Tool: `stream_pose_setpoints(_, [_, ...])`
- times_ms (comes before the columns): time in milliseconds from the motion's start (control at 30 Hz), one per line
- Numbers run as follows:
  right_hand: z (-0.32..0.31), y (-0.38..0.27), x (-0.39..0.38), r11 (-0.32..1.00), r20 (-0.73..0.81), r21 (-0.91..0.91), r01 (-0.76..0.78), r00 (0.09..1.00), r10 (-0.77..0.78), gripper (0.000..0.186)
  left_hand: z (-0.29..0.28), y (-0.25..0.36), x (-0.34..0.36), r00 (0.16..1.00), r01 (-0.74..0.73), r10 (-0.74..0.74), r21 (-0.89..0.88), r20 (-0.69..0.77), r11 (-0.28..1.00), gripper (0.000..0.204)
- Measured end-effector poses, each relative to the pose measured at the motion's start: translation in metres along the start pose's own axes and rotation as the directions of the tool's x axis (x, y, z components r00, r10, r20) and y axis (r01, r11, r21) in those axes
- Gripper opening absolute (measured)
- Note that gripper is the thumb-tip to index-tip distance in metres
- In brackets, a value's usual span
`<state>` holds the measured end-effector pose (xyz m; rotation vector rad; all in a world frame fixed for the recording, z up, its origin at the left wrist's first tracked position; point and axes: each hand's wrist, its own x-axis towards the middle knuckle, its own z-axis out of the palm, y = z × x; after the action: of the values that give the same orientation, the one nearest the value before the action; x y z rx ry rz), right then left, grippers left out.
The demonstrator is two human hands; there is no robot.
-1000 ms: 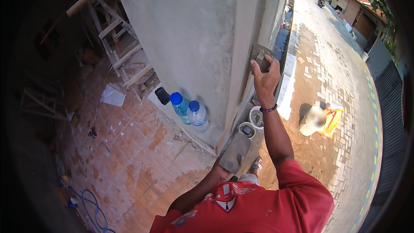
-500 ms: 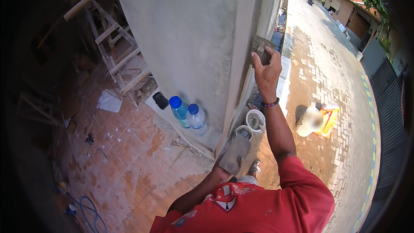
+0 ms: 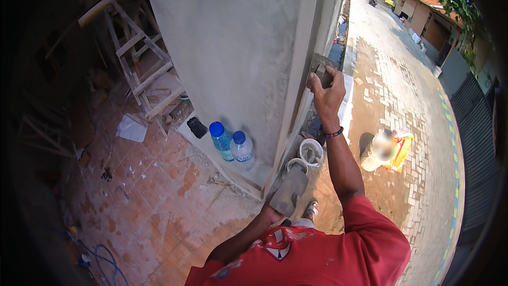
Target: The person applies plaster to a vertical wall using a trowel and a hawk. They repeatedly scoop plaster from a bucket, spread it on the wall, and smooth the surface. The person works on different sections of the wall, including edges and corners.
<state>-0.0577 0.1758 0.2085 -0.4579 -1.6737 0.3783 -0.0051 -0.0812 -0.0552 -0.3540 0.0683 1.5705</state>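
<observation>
The right hand (image 3: 329,97) grips a small dark float (image 3: 321,78) at the grey wall's (image 3: 227,47) right edge; the left hand (image 3: 271,213) holds a grey board (image 3: 290,193), near two white buckets (image 3: 309,143). Farther right, the road (image 3: 405,82) leaves wide room.

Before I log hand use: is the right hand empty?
No: the right hand grips a small flat tool at the edge of the wall.
</observation>
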Motion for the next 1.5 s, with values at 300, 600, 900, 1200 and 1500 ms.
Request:
stream_pose_setpoints(300, [0.014, 0.008, 0.000, 0.995, 0.048, -0.103, -0.008, 0.999, 0.013, 0.038, 0.017, -0.007, 0.003, 0.999, 0.054, -0.054, 0.031, 0.004, 0.998, 0.037])
stream_pose_setpoints(600, [-0.004, -0.019, 0.054, 0.996, -0.100, -0.005, 0.091, 0.991, -0.091, 0.037, -0.027, 0.008, 0.026, 0.997, 0.077, -0.077, 0.011, 0.025, 0.997, 0.039])
stream_pose_setpoints(900, [0.013, 0.004, 0.019, 0.998, 0.025, -0.070, -0.007, 1.000, 0.009, 0.037, -0.038, 0.005, 0.036, 0.999, 0.025, -0.023, 0.035, -0.044, 0.999, 0.039])
stream_pose_setpoints(1200, [-0.018, 0.065, -0.005, 0.978, 0.029, 0.210, -0.014, 1.000, 0.009, 0.031, -0.023, -0.001, 0.028, 0.999, 0.048, -0.049, -0.036, -0.017, 0.998, 0.041])
stream_pose_setpoints(1500, [-0.003, 0.014, 0.101, 0.869, 0.130, 0.495, -0.005, 0.989, -0.068, 0.031, -0.015, -0.015, 0.046, 0.996, -0.072, 0.072, -0.010, -0.050, 0.997, 0.041])
